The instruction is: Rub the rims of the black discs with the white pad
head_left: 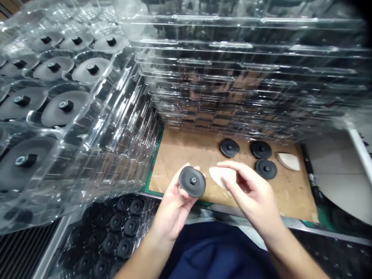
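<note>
In my left hand (pixel 173 211) is a black, rounded plastic disc (pixel 188 188) with a small hollow post at its centre. The fingers grip it by the rim, post side towards me. My right hand (pixel 255 193) pinches a thin white pad (pixel 219 174) with a pointed end, just right of the disc and apart from it. Beyond the hands, similar black discs lie on the brown cardboard (pixel 177 149): one disc (pixel 229 147) behind the white pad, and two more, a rear disc (pixel 260 149) and a front disc (pixel 266 169), further right. Beside them rests another white pad (pixel 288 161).
Tall stacks of clear plastic trays rise at the back (pixel 209 77) and on the left (pixel 116 128). Black discs sit in the left stack's top tray. A lower tray (pixel 139 221) of discs is at bottom left. A white panel (pixel 337 174) stands at right.
</note>
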A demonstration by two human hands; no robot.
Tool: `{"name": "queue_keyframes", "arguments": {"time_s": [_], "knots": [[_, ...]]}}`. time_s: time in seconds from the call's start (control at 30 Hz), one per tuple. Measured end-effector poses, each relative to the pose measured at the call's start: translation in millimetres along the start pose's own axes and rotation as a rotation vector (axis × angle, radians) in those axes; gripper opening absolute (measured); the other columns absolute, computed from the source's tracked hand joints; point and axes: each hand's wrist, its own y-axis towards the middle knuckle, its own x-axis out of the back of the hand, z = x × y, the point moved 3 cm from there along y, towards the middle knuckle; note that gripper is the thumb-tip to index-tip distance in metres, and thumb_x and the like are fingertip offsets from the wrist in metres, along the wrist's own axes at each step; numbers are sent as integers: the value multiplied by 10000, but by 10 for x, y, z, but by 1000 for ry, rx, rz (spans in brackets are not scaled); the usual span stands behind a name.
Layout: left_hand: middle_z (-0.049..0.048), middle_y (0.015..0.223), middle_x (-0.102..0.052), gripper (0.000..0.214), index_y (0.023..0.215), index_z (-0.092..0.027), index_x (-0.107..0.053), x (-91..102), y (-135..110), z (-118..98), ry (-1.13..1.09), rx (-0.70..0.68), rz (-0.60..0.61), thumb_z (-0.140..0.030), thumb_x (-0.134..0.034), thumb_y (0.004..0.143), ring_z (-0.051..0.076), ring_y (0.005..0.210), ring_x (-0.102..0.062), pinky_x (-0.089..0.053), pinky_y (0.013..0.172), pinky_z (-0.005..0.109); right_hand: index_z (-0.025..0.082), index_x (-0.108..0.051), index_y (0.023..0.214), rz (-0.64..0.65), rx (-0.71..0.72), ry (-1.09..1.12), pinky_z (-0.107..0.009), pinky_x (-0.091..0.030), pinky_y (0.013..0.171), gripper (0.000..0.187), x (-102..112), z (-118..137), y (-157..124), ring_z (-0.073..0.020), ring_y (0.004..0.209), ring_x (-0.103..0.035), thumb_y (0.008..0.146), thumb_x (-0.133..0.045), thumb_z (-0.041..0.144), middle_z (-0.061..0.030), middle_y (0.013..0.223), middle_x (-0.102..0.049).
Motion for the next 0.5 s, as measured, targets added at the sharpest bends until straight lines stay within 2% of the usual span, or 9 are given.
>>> {"name": "queue_keyframes", "arguments": {"time_s": [0.1,0.17,0.23,0.27,0.37,0.4,0.5], "knots": [[70,1064,-710,602,1153,-214,-635,-131,-31,48,27,62,40,-314,-844,598,233,1024,-654,-534,853,292,199,-605,1100,44,225,111,-281,-536,737,220,126,408,54,-170,830,-654,916,-489,166,-62,958,-696],[53,1046,-721,584,1110,-233,-663,-190,-58,65,30,94,57,-266,-861,561,225,986,-667,-538,837,284,175,-625,1042,159,295,162,-240,-531,726,208,146,547,49,-143,788,-650,896,-494,106,-43,876,-692],[28,1061,-723,625,1084,-260,-678,-227,-83,72,44,93,34,-222,-886,496,212,962,-672,-538,814,260,169,-645,967,253,265,151,-203,-522,684,168,145,564,47,-118,722,-637,883,-520,94,-20,814,-674],[27,1059,-723,644,1088,-262,-678,-247,-94,79,56,90,33,-235,-892,481,215,964,-670,-535,825,264,162,-650,948,239,257,132,-206,-519,680,157,155,551,48,-119,711,-632,885,-521,99,-21,802,-668],[43,1019,-731,609,1114,-251,-673,-293,-115,112,93,111,96,-300,-870,540,236,990,-662,-510,909,311,116,-633,1044,59,287,94,-278,-522,755,220,218,509,8,-168,787,-635,911,-458,99,-74,835,-672],[40,1013,-733,604,1112,-258,-675,-294,-116,116,98,112,120,-302,-870,542,234,987,-663,-503,921,313,106,-618,1081,44,304,118,-283,-523,765,239,234,501,-26,-173,803,-635,910,-453,92,-83,849,-676],[22,1084,-724,658,1102,-297,-680,-272,-105,99,89,79,136,-328,-896,481,218,971,-671,-506,907,292,145,-623,1055,158,300,221,-206,-529,713,235,255,488,-120,-127,764,-643,871,-507,57,-47,858,-690]]}}
